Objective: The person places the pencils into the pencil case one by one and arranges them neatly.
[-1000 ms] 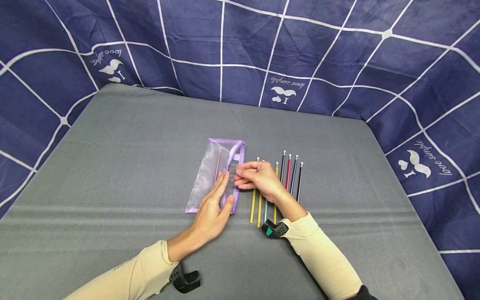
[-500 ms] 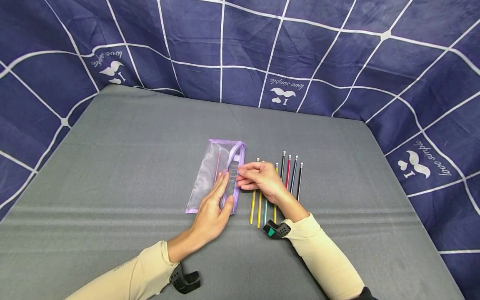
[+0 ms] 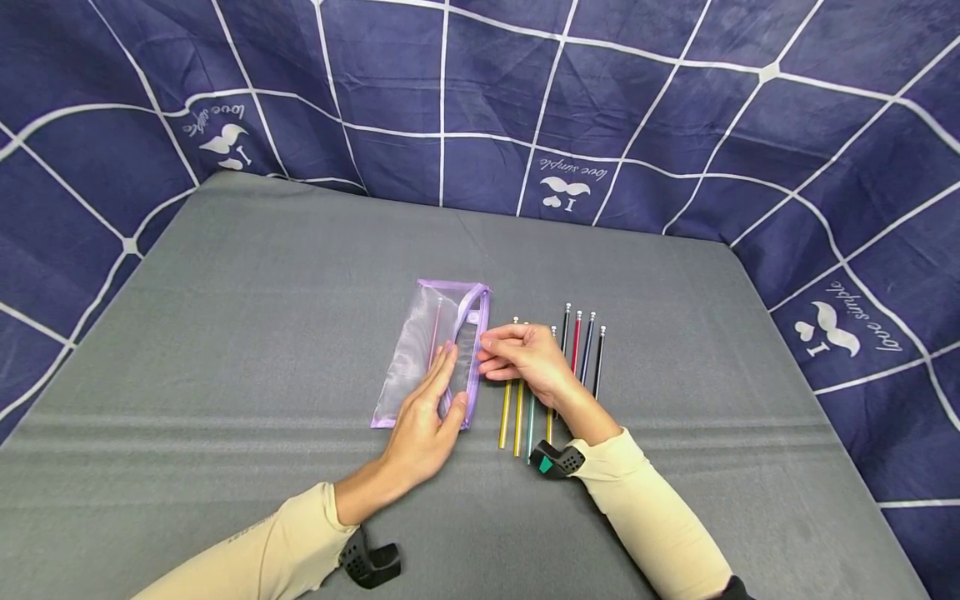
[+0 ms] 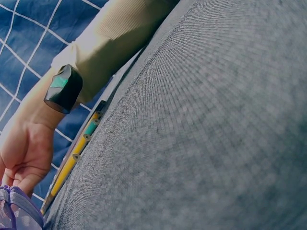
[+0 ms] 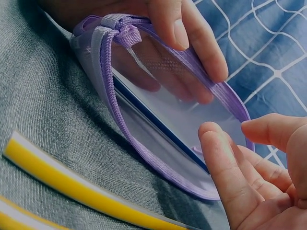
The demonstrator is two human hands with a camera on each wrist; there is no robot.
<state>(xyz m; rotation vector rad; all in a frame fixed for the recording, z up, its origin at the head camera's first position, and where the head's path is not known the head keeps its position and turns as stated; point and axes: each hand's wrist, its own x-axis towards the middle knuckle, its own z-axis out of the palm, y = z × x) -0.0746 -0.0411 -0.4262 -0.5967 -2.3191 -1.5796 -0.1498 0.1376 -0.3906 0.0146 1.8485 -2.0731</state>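
Note:
A mesh pencil pouch (image 3: 405, 367) with purple edging lies on the grey surface, its zip side gaping. My left hand (image 3: 420, 429) lies across the pouch; in the right wrist view, thumb and fingers are on both sides of its raised purple rim (image 5: 235, 103). Inside shows a slim pencil (image 3: 436, 325), reddish from above; a dark blue stick (image 5: 163, 127) shows there from the right wrist. Beside the mouth, my right hand (image 3: 528, 358) has its thumb and fingertips apart, nothing visible between them. Several pencils lie beneath and beside this hand, which partly hides them.
A yellow striped pencil (image 5: 72, 179) lies close to the pouch mouth. To the right, a red pencil (image 3: 576, 342) and several dark pencils (image 3: 599, 362) lie side by side. A blue checked cloth (image 3: 495, 100) hangs behind the grey table (image 3: 262, 275).
My right hand has shifted slightly right, its fingertips drawing back from the pouch mouth to its edge. My left hand and the pouch have stayed put.

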